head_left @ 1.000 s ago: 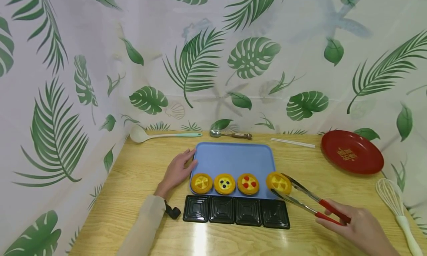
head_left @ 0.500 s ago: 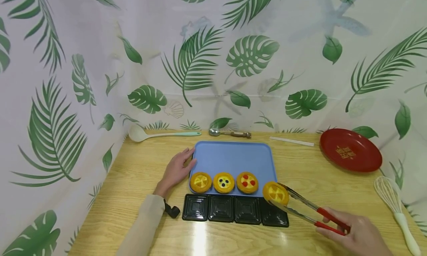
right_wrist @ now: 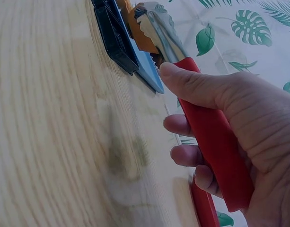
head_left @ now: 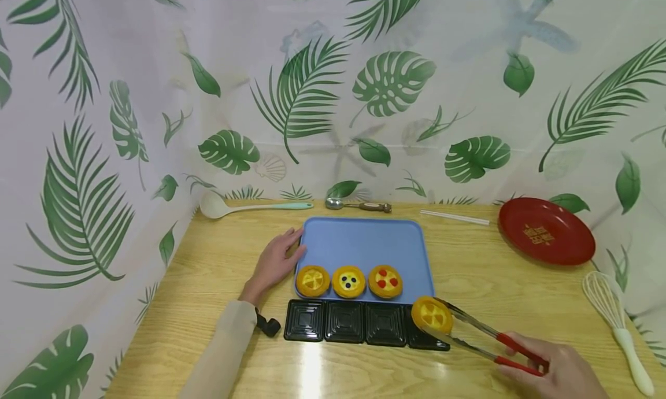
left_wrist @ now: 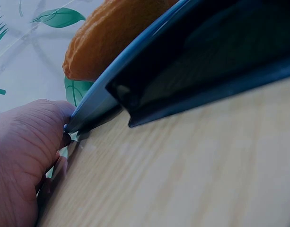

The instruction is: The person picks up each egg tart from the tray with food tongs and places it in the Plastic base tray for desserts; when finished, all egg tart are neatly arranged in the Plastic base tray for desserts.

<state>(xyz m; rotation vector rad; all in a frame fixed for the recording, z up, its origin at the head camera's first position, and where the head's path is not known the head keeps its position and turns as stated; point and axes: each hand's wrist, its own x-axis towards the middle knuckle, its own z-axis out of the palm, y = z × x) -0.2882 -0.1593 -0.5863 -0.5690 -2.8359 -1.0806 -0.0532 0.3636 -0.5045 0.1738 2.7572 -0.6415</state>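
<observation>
In the head view my right hand [head_left: 559,367] grips red-handled tongs [head_left: 522,361], its fingers curled round the handles. The tongs' metal arms hold an egg tart [head_left: 432,314] with wedge-shaped yellow topping, over the rightmost compartment of a black four-sided-cup tray [head_left: 345,322]. Whether the tart touches the compartment cannot be told. My left hand [head_left: 276,260] rests against the left rim of a blue tray [head_left: 364,237], fingers extended; the left wrist view shows the thumb [left_wrist: 57,111] at the rim. Along the blue tray's front lie a wedge-topped tart [head_left: 313,281], a blueberry tart [head_left: 348,281] and a red-topped tart [head_left: 385,281].
Behind the blue tray lie a ladle [head_left: 213,205], a spoon [head_left: 359,205] and white chopsticks [head_left: 454,217]. A red plate [head_left: 546,231] leans at the back right, and a whisk [head_left: 614,324] lies at the right edge. A leaf-patterned curtain [head_left: 322,98] encloses the table [head_left: 218,231].
The tart in the tongs has moved from the blue tray's front right corner toward me, over the black tray's rightmost compartment. My left hand has stayed at the blue tray's rim.
</observation>
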